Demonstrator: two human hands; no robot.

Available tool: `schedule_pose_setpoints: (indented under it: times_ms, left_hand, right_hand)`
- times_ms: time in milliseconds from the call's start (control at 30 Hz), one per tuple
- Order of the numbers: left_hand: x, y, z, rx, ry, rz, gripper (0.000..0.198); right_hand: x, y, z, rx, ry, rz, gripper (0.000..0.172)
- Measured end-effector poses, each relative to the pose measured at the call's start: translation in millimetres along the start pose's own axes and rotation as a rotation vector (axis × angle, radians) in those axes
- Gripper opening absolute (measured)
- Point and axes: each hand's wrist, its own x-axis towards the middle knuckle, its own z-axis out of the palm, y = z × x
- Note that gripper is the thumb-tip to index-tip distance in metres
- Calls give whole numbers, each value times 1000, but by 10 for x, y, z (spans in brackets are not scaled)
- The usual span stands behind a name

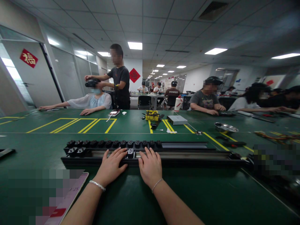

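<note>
A long black rail (187,162) lies crosswise on the green table in front of me, with a lighter channel along its top. My left hand (112,166) rests on it, fingers stretched out and thumb apart. Close to those fingertips, a small black block with a silvery top (130,152) sits in the channel; whether I touch it I cannot tell. On the block's other side, my right hand (151,166) lies flat with extended fingers over the rail. Two black socket-like blocks (77,151) sit at the rail's left end. Behind runs a second rail (185,145) holding a row of several similar blocks.
A pink-purple panel (74,191) lies at front left. Farther back are a yellow box with black cable (152,115), a grey box (177,120), a metal bowl (226,127) and a white bottle (177,103). Wires lie at right. Other people sit and stand beyond.
</note>
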Motion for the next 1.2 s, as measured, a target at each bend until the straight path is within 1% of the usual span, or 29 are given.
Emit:
schedule_pose_setpoints:
  times_ms: [733, 1200]
  left_hand:
    - [3, 20, -4, -13, -1, -7, 46]
    - [5, 16, -3, -20, -2, -9, 45]
  right_hand:
    - [0, 1, 1, -18, 1, -7, 37]
    - [-6, -15, -36, -43, -23, -1, 38]
